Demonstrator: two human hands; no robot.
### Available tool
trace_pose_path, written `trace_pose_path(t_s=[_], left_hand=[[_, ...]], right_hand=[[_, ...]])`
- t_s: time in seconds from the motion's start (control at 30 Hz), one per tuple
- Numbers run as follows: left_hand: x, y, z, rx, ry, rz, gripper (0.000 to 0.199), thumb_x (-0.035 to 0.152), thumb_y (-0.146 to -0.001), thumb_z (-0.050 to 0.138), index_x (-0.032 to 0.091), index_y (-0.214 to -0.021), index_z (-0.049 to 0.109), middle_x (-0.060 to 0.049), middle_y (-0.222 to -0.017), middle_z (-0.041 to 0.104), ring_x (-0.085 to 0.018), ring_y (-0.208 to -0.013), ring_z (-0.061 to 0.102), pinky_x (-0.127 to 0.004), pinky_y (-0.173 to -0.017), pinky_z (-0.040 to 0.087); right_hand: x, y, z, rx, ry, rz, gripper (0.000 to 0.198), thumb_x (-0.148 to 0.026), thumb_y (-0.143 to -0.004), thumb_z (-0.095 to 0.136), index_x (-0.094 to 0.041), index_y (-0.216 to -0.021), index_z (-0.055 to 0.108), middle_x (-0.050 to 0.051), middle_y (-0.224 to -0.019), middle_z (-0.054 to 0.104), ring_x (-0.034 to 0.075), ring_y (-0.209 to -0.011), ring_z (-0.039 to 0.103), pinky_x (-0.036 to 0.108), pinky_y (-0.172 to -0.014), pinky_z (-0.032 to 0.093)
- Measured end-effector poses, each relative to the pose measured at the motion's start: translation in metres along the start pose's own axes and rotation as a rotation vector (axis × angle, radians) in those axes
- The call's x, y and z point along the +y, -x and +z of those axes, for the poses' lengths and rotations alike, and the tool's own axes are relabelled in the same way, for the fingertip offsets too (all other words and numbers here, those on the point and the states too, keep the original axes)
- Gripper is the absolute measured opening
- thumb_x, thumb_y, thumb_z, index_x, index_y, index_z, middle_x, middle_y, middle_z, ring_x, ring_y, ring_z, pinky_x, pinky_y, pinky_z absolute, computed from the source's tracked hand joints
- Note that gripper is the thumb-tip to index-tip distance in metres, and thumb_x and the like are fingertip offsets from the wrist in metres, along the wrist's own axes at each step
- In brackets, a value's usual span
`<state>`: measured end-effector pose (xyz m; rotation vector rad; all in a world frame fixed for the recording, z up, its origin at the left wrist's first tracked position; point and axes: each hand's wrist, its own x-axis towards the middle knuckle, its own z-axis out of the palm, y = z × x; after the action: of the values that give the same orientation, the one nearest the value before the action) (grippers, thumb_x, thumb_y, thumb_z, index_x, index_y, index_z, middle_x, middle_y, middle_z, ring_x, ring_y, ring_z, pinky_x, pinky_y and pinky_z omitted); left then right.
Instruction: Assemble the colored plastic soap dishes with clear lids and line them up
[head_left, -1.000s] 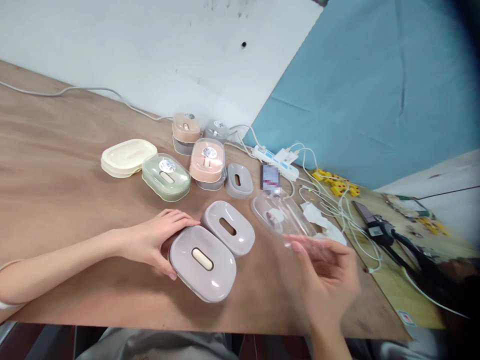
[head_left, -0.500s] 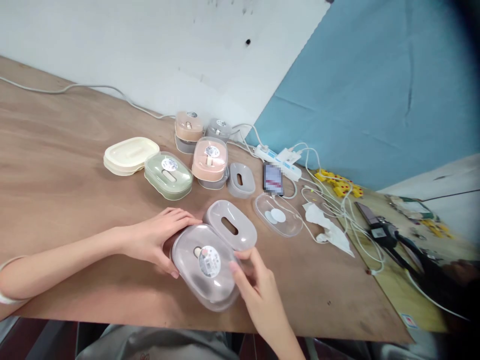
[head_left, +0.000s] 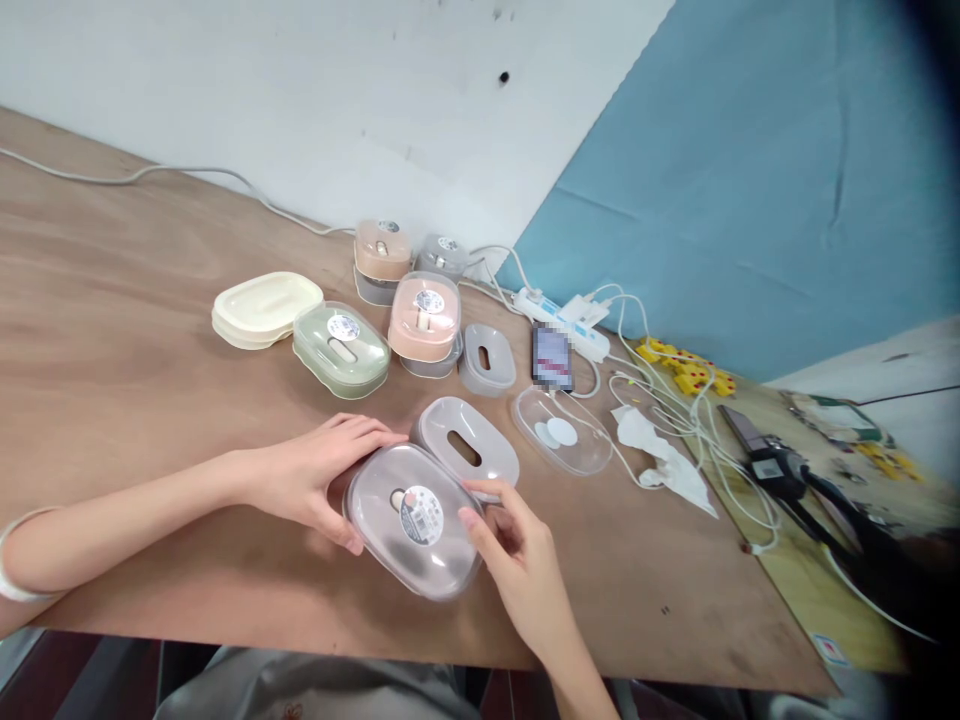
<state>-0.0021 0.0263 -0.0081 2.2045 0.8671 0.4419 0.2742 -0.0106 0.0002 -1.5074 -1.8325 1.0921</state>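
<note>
A grey tissue box (head_left: pixel 382 540) with a clear lid and a round printed sticker lies near the table's front edge. My left hand (head_left: pixel 322 475) holds its left end, thumb at the near side and fingers along the far side. At the right end, my right hand (head_left: pixel 517 550) grips the box's rim between thumb and forefinger; the other fingers are curled and partly hidden. Just behind it stands a grey box top with an oval slot (head_left: pixel 487 430). A clear lid with round white stickers (head_left: pixel 585 450) lies to the right.
Farther back are a green box (head_left: pixel 337 365), a cream lid or tray (head_left: pixel 266 305), a pink box (head_left: pixel 424 320) on a grey one, an orange box (head_left: pixel 382 250) and a smaller grey slotted box (head_left: pixel 487 355). A phone (head_left: pixel 553 358), power strip (head_left: pixel 562 318), crumpled tissue (head_left: pixel 667 465) and tangled cables lie right.
The near edge of the held tissue box has shifted slightly away from the table's front edge. Both hands keep their hold. The view has shifted a little.
</note>
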Motion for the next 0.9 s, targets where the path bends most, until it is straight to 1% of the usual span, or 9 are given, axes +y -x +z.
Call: trace_pose_path(t_s=[0.13,0.2,0.3,0.47,0.53,0.6,0.7,0.77,0.9], left_hand=[[-0.001,0.000,0.001,0.002,-0.030,-0.009,0.097,0.049,-0.063,0.083,0.023,-0.140,0.030,-0.013,-0.138,0.046,-0.035,-0.127,0.041,-0.050,-0.107,0.030],[-0.001,0.000,0.000,0.001,-0.042,-0.013,0.100,0.046,-0.061,0.085,0.025,-0.141,0.029,-0.012,-0.138,0.045,-0.035,-0.128,0.040,-0.050,-0.107,0.030],[-0.001,0.000,0.000,-0.002,-0.038,0.002,0.100,0.052,-0.061,0.084,0.025,-0.140,0.029,-0.013,-0.139,0.045,-0.036,-0.128,0.040,-0.051,-0.107,0.031],[-0.002,0.001,-0.001,-0.004,-0.006,0.010,0.096,0.063,-0.067,0.075,0.024,-0.142,0.028,-0.015,-0.140,0.044,-0.036,-0.129,0.039,-0.053,-0.107,0.030],[-0.002,0.001,-0.001,-0.006,0.001,-0.006,0.095,0.065,-0.070,0.071,0.024,-0.143,0.028,-0.015,-0.140,0.043,-0.036,-0.129,0.039,-0.053,-0.107,0.029],[-0.001,0.001,-0.001,-0.005,0.007,-0.017,0.093,0.066,-0.072,0.069,0.024,-0.144,0.028,-0.015,-0.140,0.044,-0.036,-0.129,0.039,-0.053,-0.107,0.030],[0.000,0.000,-0.001,0.003,0.021,-0.006,0.092,0.065,-0.073,0.070,0.024,-0.144,0.029,-0.014,-0.140,0.045,-0.035,-0.129,0.039,-0.052,-0.108,0.030],[-0.001,0.000,-0.001,0.008,0.037,0.006,0.092,0.065,-0.072,0.071,0.023,-0.144,0.030,-0.014,-0.140,0.045,-0.035,-0.129,0.039,-0.051,-0.109,0.030],[-0.006,0.003,-0.002,0.020,0.075,0.017,0.096,0.066,-0.072,0.071,0.022,-0.146,0.029,-0.016,-0.143,0.043,-0.036,-0.133,0.036,-0.051,-0.110,0.030]], right_hand=[[0.010,0.007,0.003,0.024,0.020,-0.044,0.041,-0.046,-0.093,0.050,-0.017,-0.120,0.062,-0.009,-0.054,0.030,0.009,-0.050,0.032,0.021,-0.051,0.030],[0.013,0.009,0.003,0.047,0.074,-0.074,0.041,-0.044,-0.094,0.049,-0.017,-0.121,0.064,-0.009,-0.054,0.031,0.009,-0.048,0.033,0.020,-0.050,0.031],[0.013,0.007,0.005,0.091,0.157,-0.134,0.037,-0.041,-0.094,0.050,-0.017,-0.117,0.067,-0.009,-0.051,0.034,0.008,-0.045,0.035,0.020,-0.048,0.033],[0.003,0.002,0.013,0.293,0.355,-0.335,0.028,-0.034,-0.094,0.054,-0.014,-0.102,0.072,-0.007,-0.049,0.042,0.009,-0.043,0.042,0.021,-0.048,0.038],[-0.004,0.002,0.015,0.361,0.434,-0.450,0.025,-0.032,-0.092,0.056,-0.016,-0.103,0.072,-0.001,-0.061,0.053,0.013,-0.055,0.051,0.025,-0.056,0.045],[-0.011,0.002,0.017,0.319,0.471,-0.566,0.028,-0.034,-0.091,0.058,-0.019,-0.113,0.069,0.009,-0.091,0.062,0.020,-0.083,0.061,0.034,-0.073,0.052],[-0.019,0.003,0.019,0.082,0.495,-0.675,0.048,-0.043,-0.088,0.059,-0.024,-0.132,0.056,0.015,-0.136,0.046,0.031,-0.123,0.048,0.048,-0.096,0.047],[-0.023,0.002,0.022,-0.025,0.537,-0.694,0.058,-0.044,-0.086,0.062,-0.024,-0.139,0.048,0.016,-0.145,0.037,0.034,-0.131,0.041,0.053,-0.100,0.043],[-0.027,-0.003,0.027,-0.052,0.589,-0.684,0.059,-0.035,-0.085,0.063,-0.023,-0.140,0.045,0.017,-0.146,0.035,0.036,-0.130,0.041,0.056,-0.099,0.043]])
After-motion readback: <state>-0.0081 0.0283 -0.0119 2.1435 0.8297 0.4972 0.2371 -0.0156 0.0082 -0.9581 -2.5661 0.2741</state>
